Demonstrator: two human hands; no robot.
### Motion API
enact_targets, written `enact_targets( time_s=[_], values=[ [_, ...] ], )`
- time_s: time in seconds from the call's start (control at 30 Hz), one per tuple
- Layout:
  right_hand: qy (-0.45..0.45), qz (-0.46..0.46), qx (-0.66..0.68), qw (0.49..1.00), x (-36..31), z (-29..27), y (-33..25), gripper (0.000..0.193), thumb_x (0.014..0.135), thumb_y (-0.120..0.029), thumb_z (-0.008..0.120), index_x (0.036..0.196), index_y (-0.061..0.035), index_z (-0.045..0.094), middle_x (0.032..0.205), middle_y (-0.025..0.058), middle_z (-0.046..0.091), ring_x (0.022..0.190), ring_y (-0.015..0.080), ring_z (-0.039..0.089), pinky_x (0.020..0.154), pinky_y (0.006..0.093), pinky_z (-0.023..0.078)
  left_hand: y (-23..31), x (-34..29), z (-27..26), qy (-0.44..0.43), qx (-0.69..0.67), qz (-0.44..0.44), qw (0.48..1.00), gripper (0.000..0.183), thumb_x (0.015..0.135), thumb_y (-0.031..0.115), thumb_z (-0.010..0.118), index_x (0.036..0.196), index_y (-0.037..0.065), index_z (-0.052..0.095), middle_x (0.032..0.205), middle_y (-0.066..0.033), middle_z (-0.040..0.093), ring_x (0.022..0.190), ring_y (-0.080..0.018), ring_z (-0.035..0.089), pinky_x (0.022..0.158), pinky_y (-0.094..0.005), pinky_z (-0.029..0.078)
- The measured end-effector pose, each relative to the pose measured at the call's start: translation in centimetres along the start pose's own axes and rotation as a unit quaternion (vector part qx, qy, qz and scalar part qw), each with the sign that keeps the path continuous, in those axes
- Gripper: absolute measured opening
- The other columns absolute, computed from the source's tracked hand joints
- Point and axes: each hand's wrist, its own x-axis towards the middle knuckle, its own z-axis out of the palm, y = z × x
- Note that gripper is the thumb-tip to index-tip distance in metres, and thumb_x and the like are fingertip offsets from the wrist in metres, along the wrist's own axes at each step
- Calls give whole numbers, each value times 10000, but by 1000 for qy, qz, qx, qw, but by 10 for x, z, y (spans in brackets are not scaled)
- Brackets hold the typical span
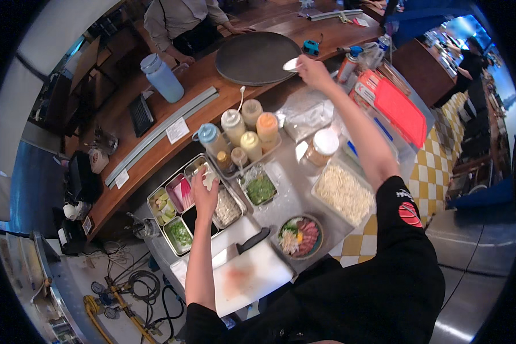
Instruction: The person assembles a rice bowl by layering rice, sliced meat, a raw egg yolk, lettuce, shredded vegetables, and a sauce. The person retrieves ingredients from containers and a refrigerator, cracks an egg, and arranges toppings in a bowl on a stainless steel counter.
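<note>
My right hand (pixel 314 71) is raised at the far side, closed on a small white disc (pixel 290 65), beside a dark round tray (pixel 258 56). My left hand (pixel 204 192) hovers over a sectioned steel container (pixel 152 202), fingers apart near some white food (pixel 208 174). The sections hold pink strips (pixel 180 193), green wedges (pixel 164 207), chopped greens (pixel 178 234) and pale chopped bits (pixel 229 210). Near me stands a bowl (pixel 321 243) with pink meat slices, shredded food and a yellow centre. A knife (pixel 252 239) lies on the white cutting board (pixel 264 272).
Squeeze bottles (pixel 233 127) stand behind a container of herbs (pixel 260 189). At right are a tub of pale shreds (pixel 343 190), a white-lidded jar (pixel 325 141) and a red lid (pixel 400 112). A person (pixel 183 23) stands beyond the wooden counter (pixel 155 133), near a blue bottle (pixel 163 79).
</note>
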Motion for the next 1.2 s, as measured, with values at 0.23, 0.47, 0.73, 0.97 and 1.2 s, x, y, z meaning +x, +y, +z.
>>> enact_targets(
  time_s=[0.23,0.47,0.73,0.97,1.2],
  values=[
    [-110,-21,12,994,62,85,30,137,956,-248,650,1061,-161,664,1001,147,752,1037,400,693,864,569,495,11,20,47,-4,77,-52,996,522,823,126,790,1299,8,612,1202,-203,672,1089,-368,652,965,-453,520],
    [-181,-27,-93,979,61,44,30,287,894,-224,713,1177,-260,732,968,58,736,1031,297,685,895,547,484,33,30,79,30,149,-135,979,669,744,205,862,1329,53,575,1230,-188,662,1155,-391,619,976,-497,494],
    [14,-79,175,981,-74,-23,-56,405,841,-20,678,1224,-142,725,960,86,683,849,223,673,757,342,528,17,14,72,121,112,-115,979,674,707,200,904,1288,26,608,1185,-228,669,1123,-420,616,975,-506,490],
    [-90,-301,273,909,-200,5,-211,697,805,-94,811,1441,-114,524,1335,157,615,1211,329,626,966,431,540,129,-11,-36,87,2,59,994,590,705,205,941,1173,-11,653,1052,-139,720,959,-270,727,847,-389,574],
    [-135,-270,381,874,-262,-90,-260,742,766,-39,828,1430,-116,507,1327,176,614,1128,353,684,936,430,573,264,-100,-132,-174,-377,-96,905,961,665,143,984,1459,55,452,1297,-174,683,1200,-284,688,1032,-407,549]
  ],
)
